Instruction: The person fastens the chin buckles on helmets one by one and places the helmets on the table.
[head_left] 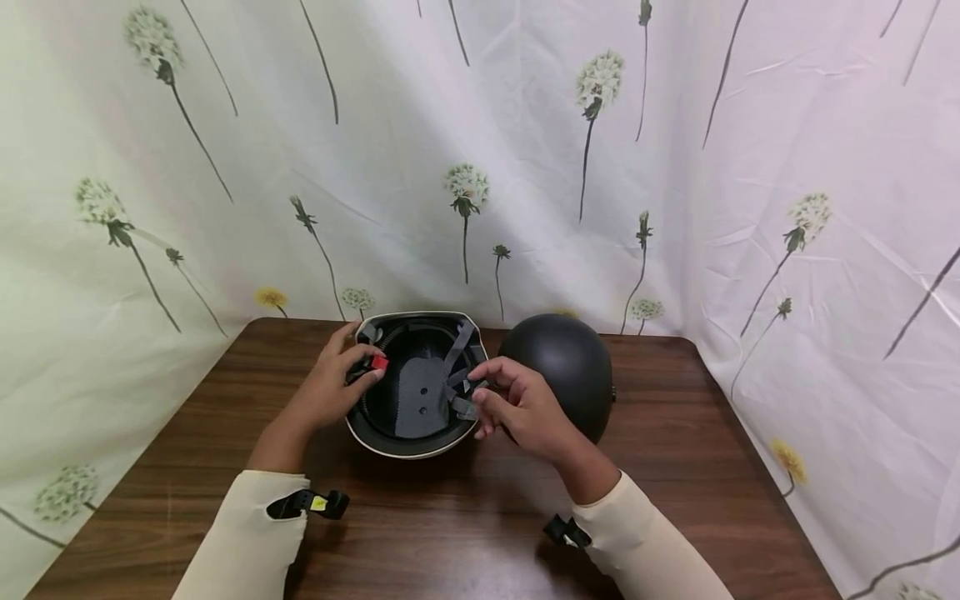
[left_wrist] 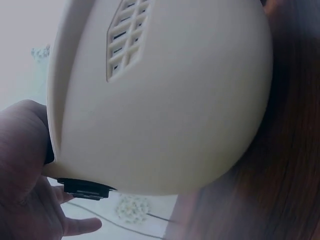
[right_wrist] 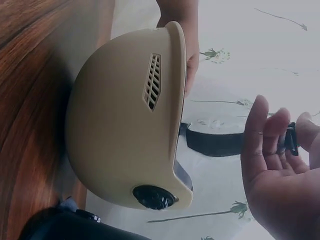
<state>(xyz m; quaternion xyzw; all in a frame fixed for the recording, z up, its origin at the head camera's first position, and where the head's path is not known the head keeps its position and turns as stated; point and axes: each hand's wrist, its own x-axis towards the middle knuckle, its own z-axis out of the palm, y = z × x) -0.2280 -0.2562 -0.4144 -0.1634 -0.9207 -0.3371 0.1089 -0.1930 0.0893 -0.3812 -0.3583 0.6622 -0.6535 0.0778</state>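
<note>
Cream helmet (right_wrist: 122, 120): upturned, just left of black helmet (head_left: 558, 367) | your left hand (head_left: 330, 387) pinches red buckle (head_left: 380, 363), right hand (head_left: 523, 408) black clip (right_wrist: 291, 140) | risk: uneven pull on strap (right_wrist: 215, 144) could roll the rounded base.

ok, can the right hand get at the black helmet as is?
Likely yes: the black helmet sits close by the right hand, nothing visible between them. That hand pinches the black buckle on the strap, though, so it would probably need to let go first.

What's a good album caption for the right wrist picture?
Right hand holds the dark strap of a cream helmet.
</note>
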